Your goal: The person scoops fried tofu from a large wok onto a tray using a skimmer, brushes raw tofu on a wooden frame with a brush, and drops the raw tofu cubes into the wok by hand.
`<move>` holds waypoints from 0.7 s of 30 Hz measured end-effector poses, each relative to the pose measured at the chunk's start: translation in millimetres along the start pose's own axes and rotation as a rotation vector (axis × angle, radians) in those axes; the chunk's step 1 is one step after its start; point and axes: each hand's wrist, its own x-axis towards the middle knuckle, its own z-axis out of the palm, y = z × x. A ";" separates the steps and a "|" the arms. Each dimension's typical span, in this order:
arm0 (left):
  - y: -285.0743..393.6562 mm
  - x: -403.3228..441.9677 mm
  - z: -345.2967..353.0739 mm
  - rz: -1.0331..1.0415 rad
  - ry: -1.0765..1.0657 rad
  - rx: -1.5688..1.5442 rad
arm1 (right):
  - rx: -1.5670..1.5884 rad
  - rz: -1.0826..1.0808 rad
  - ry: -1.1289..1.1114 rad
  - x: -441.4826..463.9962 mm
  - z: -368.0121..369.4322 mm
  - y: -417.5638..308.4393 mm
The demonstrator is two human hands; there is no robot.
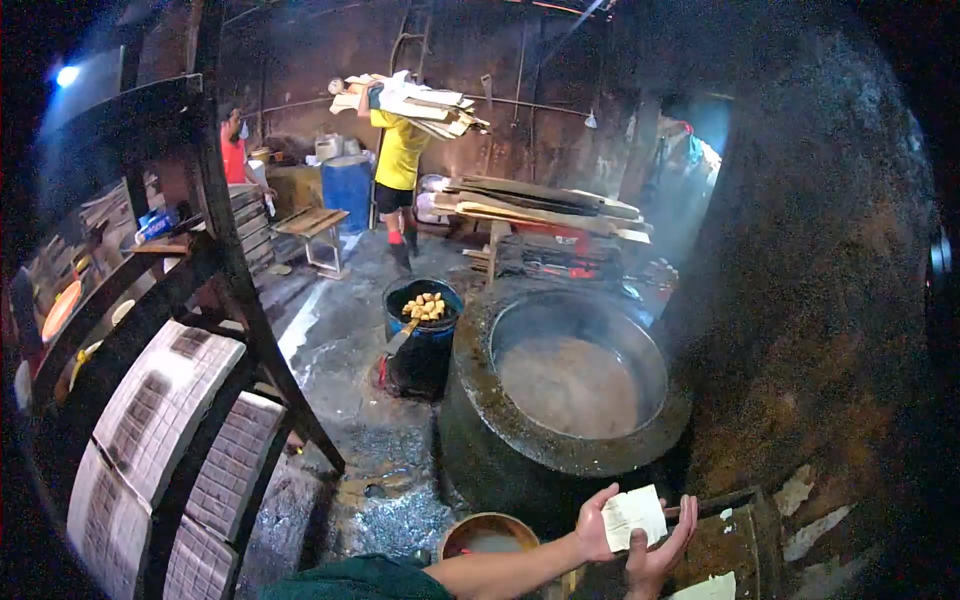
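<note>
A square white block of tofu is between my two hands, near the bottom right of the head view. My left hand reaches in from the left below a dark green sleeve, its fingers against the block's left side. On the other side, my right hand cups the block, with the thumb at its lower edge and the fingers curled around its right side. Another white piece lies at the bottom edge, partly cut off, by a dark wooden frame.
Ahead stands a large round vat of cloudy liquid. Left of it, a blue drum holds golden-brown pieces. A bowl sits below. Grid-marked slabs rest on a left rack. Further back, a person in yellow carries wood; another wears red.
</note>
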 end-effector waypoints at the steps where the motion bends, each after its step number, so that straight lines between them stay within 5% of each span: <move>1: 10.5 4.5 -4.4 -0.008 0.001 -0.008 | 0.163 -0.043 0.049 4.2 14.2 -2.4; 3: 31.8 13.2 -17.9 -0.064 -0.276 -0.277 | -0.044 -0.054 0.054 6.6 52.3 -27.7; 4: 44.0 19.7 -2.8 0.023 -0.001 -0.169 | 0.021 0.049 0.055 5.1 65.7 -22.3; 7: 98.8 3.9 15.9 0.007 -0.193 -0.083 | -0.097 -0.025 0.165 23.4 114.9 -6.0; 11: 186.3 21.5 -29.7 0.047 0.049 0.028 | -0.196 0.169 0.109 55.0 194.3 -19.4; 14: 251.4 25.9 -31.9 0.294 0.293 0.221 | -0.179 0.281 0.097 81.4 259.9 -17.6; 19: 344.1 29.3 -42.1 0.179 0.308 -0.010 | -0.150 0.294 0.022 111.2 327.8 -2.6; 21: 368.6 30.1 -39.2 0.226 0.494 -0.124 | -0.132 0.279 0.013 118.0 351.3 14.4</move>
